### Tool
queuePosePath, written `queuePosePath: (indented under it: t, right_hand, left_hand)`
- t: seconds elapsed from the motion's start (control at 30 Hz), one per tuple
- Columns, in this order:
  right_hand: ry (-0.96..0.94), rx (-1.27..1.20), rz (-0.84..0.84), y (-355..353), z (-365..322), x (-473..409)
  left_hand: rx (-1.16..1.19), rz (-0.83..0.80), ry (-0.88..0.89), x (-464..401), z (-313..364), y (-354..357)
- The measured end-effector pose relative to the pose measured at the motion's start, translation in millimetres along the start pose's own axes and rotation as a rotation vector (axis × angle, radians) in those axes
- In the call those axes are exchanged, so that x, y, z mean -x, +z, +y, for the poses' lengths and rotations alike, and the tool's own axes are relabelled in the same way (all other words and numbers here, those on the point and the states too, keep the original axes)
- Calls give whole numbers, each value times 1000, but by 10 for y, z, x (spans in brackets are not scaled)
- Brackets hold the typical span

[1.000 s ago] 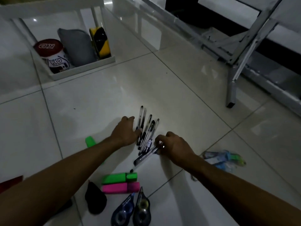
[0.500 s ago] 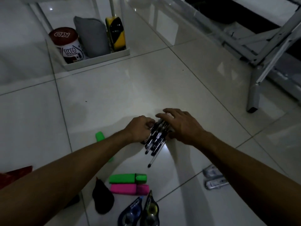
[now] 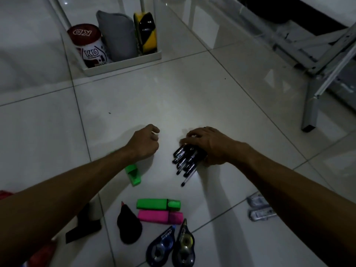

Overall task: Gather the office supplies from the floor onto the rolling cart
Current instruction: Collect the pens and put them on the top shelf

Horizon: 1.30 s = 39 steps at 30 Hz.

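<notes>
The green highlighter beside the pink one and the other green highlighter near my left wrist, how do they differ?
The green highlighter beside the pink one lies level across the view, in full sight, against the pink highlighter. The green highlighter near the left wrist lies slanted, apart from the others, its far end hidden behind the forearm. Both are bright green and lie on the floor.

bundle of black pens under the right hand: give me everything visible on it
The bundle of black-capped pens looks like plastic stick pens with clear barrels and dark caps and tips, roughly eight, exact count unclear. They lie bunched and roughly parallel, tips fanning toward the camera, one poking out further. The right hand closes over their far ends, fingers curled on top. Whether they rest on the glossy white tiled floor or are just lifted is unclear. The left hand is apart.
</notes>
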State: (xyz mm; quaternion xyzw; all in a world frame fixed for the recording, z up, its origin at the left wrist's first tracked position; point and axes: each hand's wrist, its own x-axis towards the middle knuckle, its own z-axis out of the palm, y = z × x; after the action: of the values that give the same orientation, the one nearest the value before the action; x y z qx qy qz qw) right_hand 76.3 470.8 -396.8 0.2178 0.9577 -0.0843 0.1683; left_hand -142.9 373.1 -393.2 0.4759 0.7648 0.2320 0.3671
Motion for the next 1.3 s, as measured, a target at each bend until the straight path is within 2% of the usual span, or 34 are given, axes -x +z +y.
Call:
queuePosePath:
  t: [0.07,0.2,0.37,0.5,0.67,0.87,1.1,1.2,1.3]
  right_hand:
    - [-10,9,-35,17,-42,4]
    - [-9,22,25,38,-68,18]
    - [45,-49,1,90,-133,100]
    - [75,-8,4,99,-268,132]
    - [127,6,82,199,-350,123]
    - [145,-144,53,173,-276,150]
    - [254,-378,-56,-23,-293,135]
    - [276,-489,-26,-91,-408,125]
    - [335,-731,83,-198,-534,84]
  left_hand:
    - [3,3,4,14,-17,-29]
    - [-24,5,13,33,-32,-58]
    - [-84,-31,30,79,-63,-94]
    - [-115,-40,46,125,-95,-149]
    - [-157,-35,55,177,-114,-224]
    - [-164,-33,42,246,-160,-328]
    - [-133,14,66,298,-132,-449]
    - [-126,25,81,327,-74,-469]
    - [-91,31,90,353,8,-481]
